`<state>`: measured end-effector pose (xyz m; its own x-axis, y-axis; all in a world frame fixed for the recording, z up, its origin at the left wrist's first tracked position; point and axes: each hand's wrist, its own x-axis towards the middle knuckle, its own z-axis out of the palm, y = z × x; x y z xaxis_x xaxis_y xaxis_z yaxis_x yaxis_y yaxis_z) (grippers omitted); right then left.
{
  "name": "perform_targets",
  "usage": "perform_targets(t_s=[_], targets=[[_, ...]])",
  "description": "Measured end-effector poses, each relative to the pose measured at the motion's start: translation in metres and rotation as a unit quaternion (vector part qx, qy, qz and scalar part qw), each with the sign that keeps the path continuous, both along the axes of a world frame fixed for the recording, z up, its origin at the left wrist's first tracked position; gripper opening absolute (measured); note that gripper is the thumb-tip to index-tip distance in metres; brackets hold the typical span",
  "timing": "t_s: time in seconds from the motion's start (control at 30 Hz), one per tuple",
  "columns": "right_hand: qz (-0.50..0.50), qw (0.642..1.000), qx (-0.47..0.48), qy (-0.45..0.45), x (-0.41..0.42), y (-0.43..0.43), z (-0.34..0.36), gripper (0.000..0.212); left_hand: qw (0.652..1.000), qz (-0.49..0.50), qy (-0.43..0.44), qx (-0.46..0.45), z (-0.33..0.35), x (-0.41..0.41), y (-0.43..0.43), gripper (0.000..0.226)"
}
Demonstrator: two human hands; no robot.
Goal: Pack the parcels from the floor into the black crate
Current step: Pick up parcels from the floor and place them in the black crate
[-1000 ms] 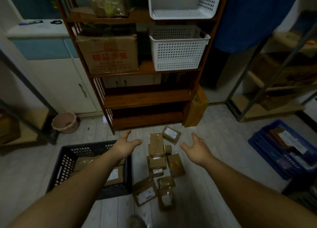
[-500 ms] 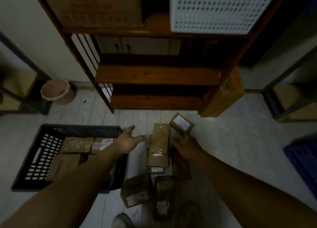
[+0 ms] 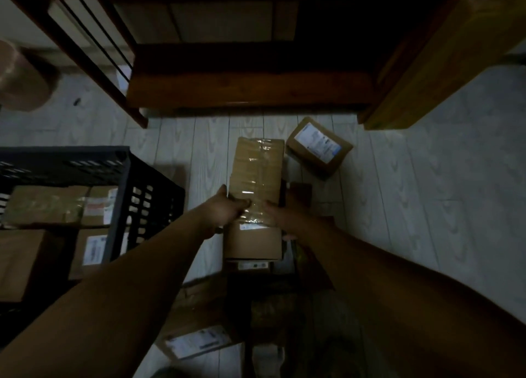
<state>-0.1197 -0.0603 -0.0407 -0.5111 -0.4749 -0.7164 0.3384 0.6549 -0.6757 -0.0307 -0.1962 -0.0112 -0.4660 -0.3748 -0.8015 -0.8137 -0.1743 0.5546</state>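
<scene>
left hand [image 3: 225, 211]: grips near left edge of long taped parcel [image 3: 257, 167], thumb on top
right hand [image 3: 280, 216]: on its near right corner, grip unclear
parcel: floor pile, right of black crate [image 3: 121, 184]

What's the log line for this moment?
left hand: grips long parcel, near end | right hand: on same end, grip unclear | crate: part full | floor: labelled parcel, others

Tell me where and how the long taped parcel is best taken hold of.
Take the long taped parcel by its two long sides near the close end, one hand per side, from above. It lies lengthwise away from the person on another box, so both sides are free; the left hand and right hand sit there.
</scene>
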Motion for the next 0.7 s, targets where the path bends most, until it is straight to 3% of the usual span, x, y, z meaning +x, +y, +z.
perform_targets(t_s=[0.07,0.27,0.47,0.7], targets=[[0.003,1.0,-0.001,0.004,0.006,0.0,-0.013,0.071,1.0,0.011,0.02,0.017,-0.011,0.002,0.005,0.062],[-0.032,0.999,-0.017,0.021,0.02,-0.001,0.038,0.072,0.995,0.064,0.077,0.014,0.035,0.023,0.005,0.057],[-0.045,0.997,-0.044,-0.042,0.053,0.001,0.187,0.071,0.99,0.058,0.13,0.007,0.183,0.056,-0.012,0.043],[-0.044,0.995,-0.086,-0.004,0.104,-0.021,0.381,0.085,0.984,0.018,0.176,0.036,0.376,0.118,-0.057,0.045]])
